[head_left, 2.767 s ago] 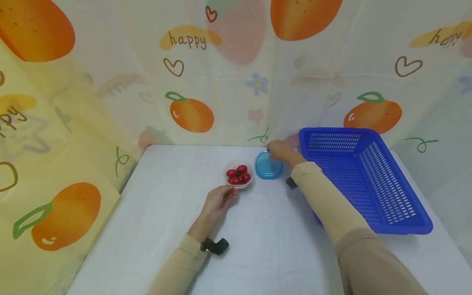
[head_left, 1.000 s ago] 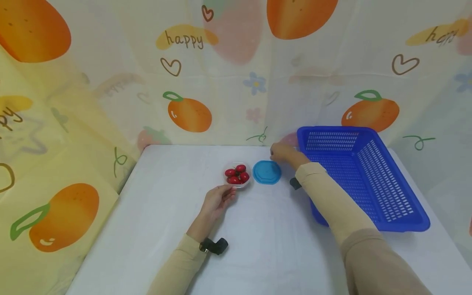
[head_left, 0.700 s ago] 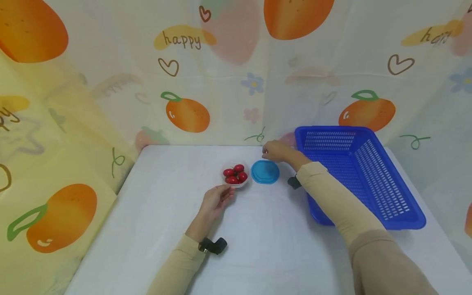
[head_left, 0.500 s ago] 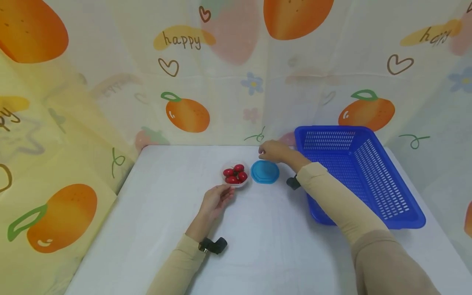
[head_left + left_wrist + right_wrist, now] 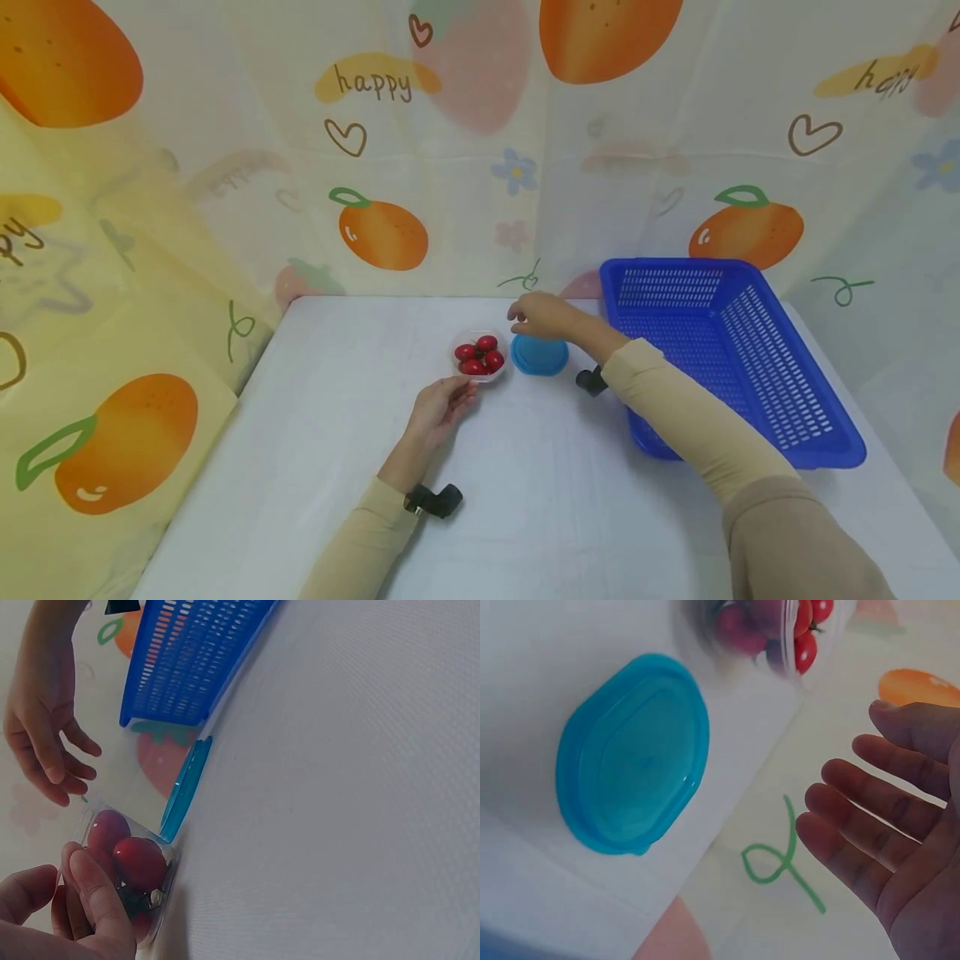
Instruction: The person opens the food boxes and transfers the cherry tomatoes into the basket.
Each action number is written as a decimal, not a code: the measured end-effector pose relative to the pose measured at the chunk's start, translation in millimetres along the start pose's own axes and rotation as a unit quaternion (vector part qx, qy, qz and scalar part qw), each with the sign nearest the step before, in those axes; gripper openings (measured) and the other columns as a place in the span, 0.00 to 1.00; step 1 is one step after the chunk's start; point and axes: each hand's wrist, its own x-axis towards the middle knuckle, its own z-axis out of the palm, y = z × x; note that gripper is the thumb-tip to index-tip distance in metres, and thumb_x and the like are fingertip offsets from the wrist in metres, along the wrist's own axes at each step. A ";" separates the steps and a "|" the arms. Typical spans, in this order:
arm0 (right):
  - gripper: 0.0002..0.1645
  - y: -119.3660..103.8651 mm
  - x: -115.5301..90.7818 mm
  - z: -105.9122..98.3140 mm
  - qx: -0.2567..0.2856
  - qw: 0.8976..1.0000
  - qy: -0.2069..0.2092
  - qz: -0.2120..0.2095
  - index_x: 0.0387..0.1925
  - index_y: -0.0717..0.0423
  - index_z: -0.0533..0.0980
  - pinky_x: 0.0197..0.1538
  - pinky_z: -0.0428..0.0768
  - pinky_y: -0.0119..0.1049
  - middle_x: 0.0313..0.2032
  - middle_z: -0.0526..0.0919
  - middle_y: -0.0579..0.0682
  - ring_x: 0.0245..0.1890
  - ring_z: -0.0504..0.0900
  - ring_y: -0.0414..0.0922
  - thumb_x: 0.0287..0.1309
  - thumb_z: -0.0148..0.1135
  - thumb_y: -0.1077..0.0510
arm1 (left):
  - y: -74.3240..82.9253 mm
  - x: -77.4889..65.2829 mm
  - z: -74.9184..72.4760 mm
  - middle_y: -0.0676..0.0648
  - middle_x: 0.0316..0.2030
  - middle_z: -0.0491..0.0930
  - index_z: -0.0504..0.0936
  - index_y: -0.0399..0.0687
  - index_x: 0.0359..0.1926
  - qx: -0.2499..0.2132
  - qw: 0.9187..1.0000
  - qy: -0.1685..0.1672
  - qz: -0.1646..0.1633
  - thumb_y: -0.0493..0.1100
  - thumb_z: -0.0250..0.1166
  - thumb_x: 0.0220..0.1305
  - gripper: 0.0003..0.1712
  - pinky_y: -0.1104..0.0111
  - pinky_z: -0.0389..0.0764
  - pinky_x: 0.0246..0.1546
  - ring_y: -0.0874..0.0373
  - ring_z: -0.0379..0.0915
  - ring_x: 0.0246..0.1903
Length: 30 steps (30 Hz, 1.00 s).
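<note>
A small clear plastic container stands on the white table with several red cherry tomatoes inside, one showing a green stem in the right wrist view. My left hand rests its fingertips against the near wall; in the left wrist view its fingers touch that wall, the thumb side apart from it. To the container's right lies a blue lid, flat on the table. Over the lid's far edge, my right hand hovers with nothing in it, fingers loosely spread in the right wrist view.
A large blue plastic basket with slotted walls stands at the right of the table, partly behind the right forearm. Close behind the table's far edge hangs a fruit-printed cloth. Each wrist carries a small black camera.
The blue lid, tilted up at my right fingers earlier, now lies flat on the table, let go. My right hand has moved left toward the container. The left hand has stayed in place.
</note>
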 end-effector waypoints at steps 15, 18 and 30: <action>0.21 -22.2 3.3 8.9 0.009 0.999 -0.003 -0.051 0.52 0.55 0.73 0.53 0.77 0.40 0.48 0.78 0.54 0.49 0.76 0.48 0.57 0.57 0.54 | -0.2 -1.4 -0.4 0.47 0.37 0.81 0.74 0.40 0.46 -0.004 1.000 -0.009 0.008 0.43 0.59 0.59 0.16 0.72 0.79 0.46 0.58 0.78 0.40; 0.21 -26.4 5.8 11.4 0.008 0.999 -0.006 -0.052 0.52 0.55 0.73 0.54 0.77 0.40 0.48 0.78 0.53 0.49 0.76 0.48 0.56 0.58 0.55 | 0.0 -1.8 -0.7 0.48 0.37 0.81 0.74 0.41 0.47 -0.008 1.000 -0.008 0.006 0.43 0.59 0.59 0.16 0.72 0.79 0.46 0.58 0.78 0.41; 0.13 -40.2 13.1 23.7 -0.027 0.997 -0.013 -0.069 0.43 0.53 0.78 0.42 0.78 0.30 0.35 0.80 0.46 0.34 0.75 0.40 0.55 0.58 0.55 | -1.2 -3.1 -0.9 0.48 0.37 0.81 0.74 0.41 0.47 -0.010 1.000 -0.010 0.008 0.44 0.60 0.59 0.17 0.74 0.79 0.43 0.59 0.78 0.40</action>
